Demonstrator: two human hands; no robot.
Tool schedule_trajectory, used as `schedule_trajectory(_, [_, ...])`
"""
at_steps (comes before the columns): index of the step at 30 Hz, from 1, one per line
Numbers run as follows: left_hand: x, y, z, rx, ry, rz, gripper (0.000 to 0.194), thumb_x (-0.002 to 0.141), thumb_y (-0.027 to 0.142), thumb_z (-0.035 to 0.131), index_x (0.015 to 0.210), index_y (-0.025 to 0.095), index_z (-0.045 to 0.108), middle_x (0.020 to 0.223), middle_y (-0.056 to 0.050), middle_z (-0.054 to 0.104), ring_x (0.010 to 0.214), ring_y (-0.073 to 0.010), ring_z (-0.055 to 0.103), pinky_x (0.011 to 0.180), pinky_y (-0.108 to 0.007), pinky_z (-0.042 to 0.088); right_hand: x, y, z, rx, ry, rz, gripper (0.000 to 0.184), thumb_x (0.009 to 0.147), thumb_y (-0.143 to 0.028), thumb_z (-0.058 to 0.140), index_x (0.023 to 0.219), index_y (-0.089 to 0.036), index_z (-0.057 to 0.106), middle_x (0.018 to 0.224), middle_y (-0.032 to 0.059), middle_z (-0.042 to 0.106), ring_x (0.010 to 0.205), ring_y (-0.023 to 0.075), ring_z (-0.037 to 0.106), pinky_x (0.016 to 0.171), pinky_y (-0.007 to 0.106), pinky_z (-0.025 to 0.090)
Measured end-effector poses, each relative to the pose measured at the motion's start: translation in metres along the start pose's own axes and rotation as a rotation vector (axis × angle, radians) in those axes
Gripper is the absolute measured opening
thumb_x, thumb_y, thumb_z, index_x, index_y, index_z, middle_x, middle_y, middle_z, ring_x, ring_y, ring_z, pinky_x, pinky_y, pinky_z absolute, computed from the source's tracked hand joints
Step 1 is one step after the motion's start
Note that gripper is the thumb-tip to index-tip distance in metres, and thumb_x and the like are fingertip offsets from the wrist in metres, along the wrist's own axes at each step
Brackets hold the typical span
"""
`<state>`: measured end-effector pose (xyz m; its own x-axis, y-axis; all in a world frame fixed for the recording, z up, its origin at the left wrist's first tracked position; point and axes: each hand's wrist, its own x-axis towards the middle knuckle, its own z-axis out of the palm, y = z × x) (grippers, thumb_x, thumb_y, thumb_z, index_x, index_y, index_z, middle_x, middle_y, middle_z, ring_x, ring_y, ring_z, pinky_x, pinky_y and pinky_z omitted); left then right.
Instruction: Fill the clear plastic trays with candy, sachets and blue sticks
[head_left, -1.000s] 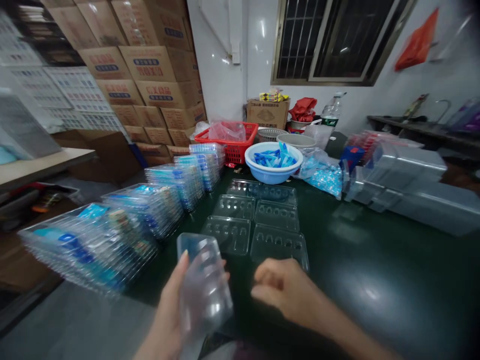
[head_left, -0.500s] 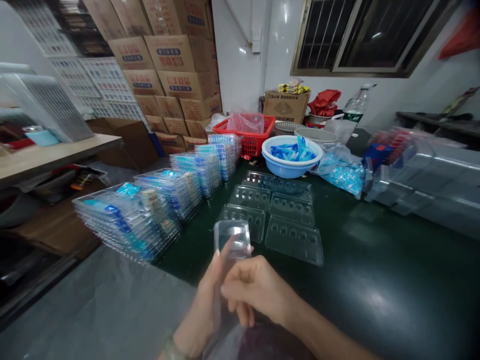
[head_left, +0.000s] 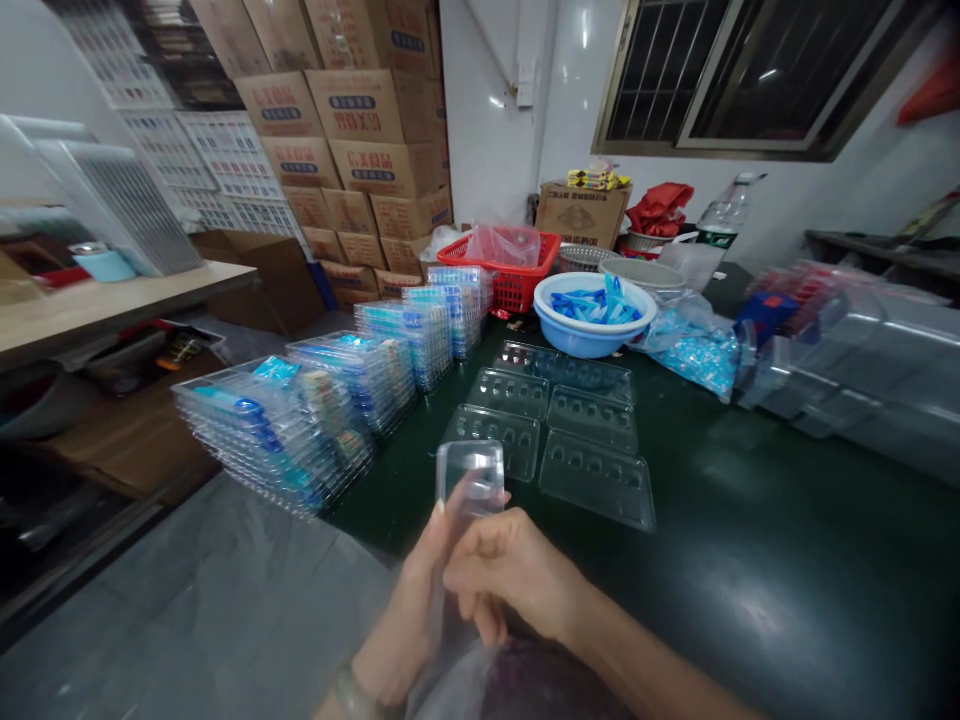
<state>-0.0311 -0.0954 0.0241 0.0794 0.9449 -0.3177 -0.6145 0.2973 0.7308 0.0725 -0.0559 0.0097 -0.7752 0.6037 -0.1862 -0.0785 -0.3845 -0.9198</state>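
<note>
Low in the view, my left hand (head_left: 409,610) grips a clear plastic tray (head_left: 471,462) held upright, with fingers behind it and the thumb along its left edge. My right hand (head_left: 517,570) is closed in a pinch at the side of the same tray; its fingertips are partly hidden against the clear plastic. Whether it is one tray or a nested stack, I cannot tell. Beyond my hands, several clear trays with moulded hollows (head_left: 596,478) lie in two columns on the dark green table (head_left: 720,520).
Stacks of filled clear trays (head_left: 262,430) line the table's left edge. Farther back are a red basket (head_left: 517,285), a blue basin (head_left: 589,340) of blue plastic pieces, and a bag of small blue packets (head_left: 697,355). Grey plastic bins (head_left: 862,350) stand at right.
The whole scene has shifted slightly to the right as my head turned a little left. Both hands keep nearly the same hold on the clear plastic tray.
</note>
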Motion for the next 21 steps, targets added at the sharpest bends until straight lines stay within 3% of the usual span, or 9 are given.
schedule_trajectory(3, [0.0, 0.0, 0.0, -0.004, -0.002, -0.012, 0.072, 0.077, 0.055, 0.038, 0.136, 0.019, 0.017, 0.073, -0.008, 0.067, 0.043, -0.0212, 0.06, 0.039, -0.031, 0.047, 0.001, -0.001, 0.0, 0.008, -0.016, -0.008, 0.028, 0.071, -0.035, 0.063, 0.06, -0.01, 0.056, 0.045, -0.0022, 0.054, 0.033, 0.0057, 0.045, 0.033, 0.015, 0.034])
schedule_trajectory(8, [-0.001, -0.003, -0.002, 0.03, 0.125, 0.105, 0.058, 0.076, 0.045, 0.049, 0.129, 0.026, 0.035, 0.107, -0.011, 0.061, 0.045, -0.0156, 0.06, 0.034, -0.025, 0.045, -0.002, -0.008, 0.008, -0.036, -0.004, -0.019, 0.021, 0.074, -0.026, 0.057, 0.06, -0.011, 0.054, 0.044, -0.0032, 0.051, 0.031, 0.0049, 0.042, 0.032, 0.015, 0.032])
schedule_trajectory(12, [0.001, 0.002, -0.007, 0.135, 0.223, 0.248, 0.062, 0.065, 0.033, 0.065, 0.123, 0.025, 0.044, 0.108, -0.008, 0.061, 0.082, -0.0239, 0.062, 0.059, -0.027, 0.052, -0.011, -0.022, 0.025, -0.21, 0.166, -0.094, 0.013, 0.074, -0.019, 0.05, 0.062, -0.013, 0.049, 0.05, -0.0047, 0.046, 0.039, 0.004, 0.04, 0.037, 0.015, 0.031])
schedule_trajectory(15, [0.001, 0.018, -0.017, 0.025, 0.169, 0.227, 0.06, 0.067, 0.036, 0.061, 0.123, 0.02, 0.045, 0.106, -0.01, 0.061, 0.097, -0.0297, 0.056, 0.075, -0.037, 0.049, -0.021, -0.039, 0.032, -0.338, 0.267, -0.181, 0.01, 0.071, -0.013, 0.048, 0.062, -0.015, 0.045, 0.055, -0.0045, 0.044, 0.047, 0.0047, 0.039, 0.043, 0.015, 0.031])
schedule_trajectory(18, [-0.008, 0.043, -0.034, -0.107, 0.158, 0.211, 0.054, 0.074, 0.039, 0.049, 0.124, 0.018, 0.044, 0.102, -0.012, 0.064, 0.094, -0.0308, 0.057, 0.075, -0.042, 0.049, -0.03, -0.049, 0.027, -0.61, 0.347, -0.223, 0.008, 0.071, -0.013, 0.044, 0.064, -0.017, 0.044, 0.055, -0.0045, 0.044, 0.047, 0.0064, 0.04, 0.042, 0.017, 0.028])
schedule_trajectory(21, [-0.023, 0.068, -0.055, -0.114, 0.258, 0.388, 0.052, 0.076, 0.042, 0.045, 0.124, 0.023, 0.044, 0.115, -0.007, 0.058, 0.103, -0.0292, 0.053, 0.079, -0.04, 0.048, -0.027, -0.04, 0.023, -1.11, 0.32, -0.204, 0.007, 0.068, -0.016, 0.045, 0.062, -0.018, 0.045, 0.055, -0.0021, 0.049, 0.048, 0.0098, 0.045, 0.043, 0.02, 0.027])
